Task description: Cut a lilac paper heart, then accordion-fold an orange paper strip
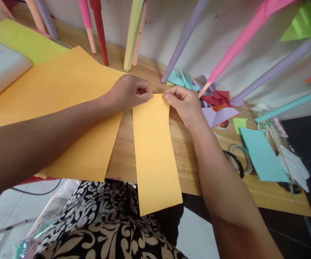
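Two closed pinches on one strip of orange paper [156,151]: left hand [129,93] with thumb and forefinger tips pressed on the far edge, right hand [186,106] pinching likewise near the far right corner, with only a short stretch of edge exposed between. No visible gap between thumb and finger on either side; cannot tell the depth of paper beneath the curled left fingers.

Strip lying lengthwise on the wooden table [123,147], just right of a large orange sheet [63,86], with near end jutting past the table edge above patterned clothing [96,230]. Along the far edge, apparently a narrow turned-over lip; probably a fold or roll at its start.

To do this well, hold both pinches level and square to the long sides. Press the lip down at the middle, then work outward to each corner with equal thumb pressure. Match the width from side to side; avoid a slanted start, liable to skew any further turn. Leave the near end slack, without tugging. Rest the left forearm lightly to avoid dragging the large sheet.
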Motion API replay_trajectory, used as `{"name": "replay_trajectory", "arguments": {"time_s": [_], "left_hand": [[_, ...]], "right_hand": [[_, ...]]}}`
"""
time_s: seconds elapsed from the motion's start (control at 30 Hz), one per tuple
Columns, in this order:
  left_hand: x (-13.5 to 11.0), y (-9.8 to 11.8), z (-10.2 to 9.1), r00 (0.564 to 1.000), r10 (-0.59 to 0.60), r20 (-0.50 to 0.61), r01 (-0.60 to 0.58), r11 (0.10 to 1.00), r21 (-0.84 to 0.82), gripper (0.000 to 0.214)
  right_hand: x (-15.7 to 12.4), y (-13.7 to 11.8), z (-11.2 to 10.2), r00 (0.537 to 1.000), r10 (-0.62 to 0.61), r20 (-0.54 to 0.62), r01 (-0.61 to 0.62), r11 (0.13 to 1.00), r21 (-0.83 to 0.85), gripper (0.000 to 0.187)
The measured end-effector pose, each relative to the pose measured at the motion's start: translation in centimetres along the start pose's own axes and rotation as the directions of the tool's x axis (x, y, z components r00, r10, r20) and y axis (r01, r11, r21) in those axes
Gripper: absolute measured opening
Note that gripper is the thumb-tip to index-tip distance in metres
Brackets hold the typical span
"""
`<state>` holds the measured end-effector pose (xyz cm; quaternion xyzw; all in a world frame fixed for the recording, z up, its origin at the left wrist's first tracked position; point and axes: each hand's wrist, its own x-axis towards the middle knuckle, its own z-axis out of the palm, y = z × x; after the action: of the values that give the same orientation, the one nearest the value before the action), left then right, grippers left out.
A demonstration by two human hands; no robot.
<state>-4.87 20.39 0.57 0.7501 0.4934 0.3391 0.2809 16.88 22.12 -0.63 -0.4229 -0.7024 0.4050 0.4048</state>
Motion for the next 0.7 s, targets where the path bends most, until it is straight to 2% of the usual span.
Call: {"name": "replay_trajectory", "arguments": {"time_s": [0.17, 0.43, 0.7], "left_hand": [[0.0, 0.4, -0.5, 0.998, -0.01, -0.056, 0.009, 1.0, -0.013, 0.014], [0.1, 0.2, -0.9, 0.976, -0.139, -0.168, 0.119, 0.985, -0.122, 0.017], [0.4, -0.7, -0.9, 0.981, -0.132, -0.14, 0.095, 0.965, -0.244, 0.022]], "right_hand": [[0.1, 0.3, -0.1, 1.0, -0.011, -0.027, 0.01, 0.999, -0.041, 0.007], [0.3, 0.6, -0.3, 0.996, -0.01, -0.09, 0.007, 0.999, -0.033, 0.009], [0.3, 0.8, -0.5, 0.994, -0.026, -0.111, 0.019, 0.998, -0.064, 0.007]]}}
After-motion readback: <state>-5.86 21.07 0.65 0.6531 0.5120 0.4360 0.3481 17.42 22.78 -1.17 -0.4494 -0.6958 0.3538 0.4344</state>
